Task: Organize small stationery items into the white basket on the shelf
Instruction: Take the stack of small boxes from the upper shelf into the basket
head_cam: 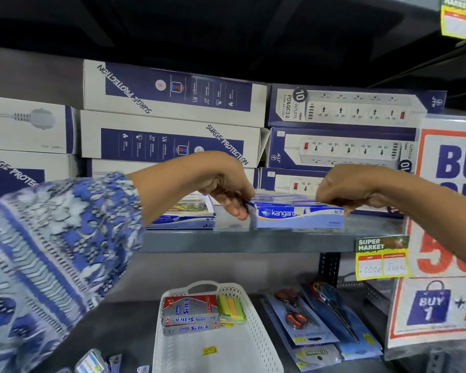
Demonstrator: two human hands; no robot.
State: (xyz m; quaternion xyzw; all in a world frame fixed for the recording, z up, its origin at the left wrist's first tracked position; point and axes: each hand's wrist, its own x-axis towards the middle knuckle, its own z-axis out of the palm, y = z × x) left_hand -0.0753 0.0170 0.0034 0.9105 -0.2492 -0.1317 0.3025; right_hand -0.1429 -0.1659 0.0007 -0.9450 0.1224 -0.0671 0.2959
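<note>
A blue and white Kangaro staples box (299,216) rests on the upper grey shelf (253,242). My left hand (226,189) pinches its left end and my right hand (345,191) grips its right end. The white basket (256,324) sits on the lower shelf below. Inside it lie red and silver Softek boxes (190,313) and a pad of coloured sticky notes (232,308) at its far end. A small yellow tag (209,350) lies on the basket's floor.
Another blue stationery box (184,215) sits left of the staples box. Stacked surge protector boxes (172,119) fill the shelf behind. Packaged scissors (307,319) lie right of the basket. A price tag (382,257) and a sale poster (447,230) hang at right. Small clear packs (92,363) lie bottom left.
</note>
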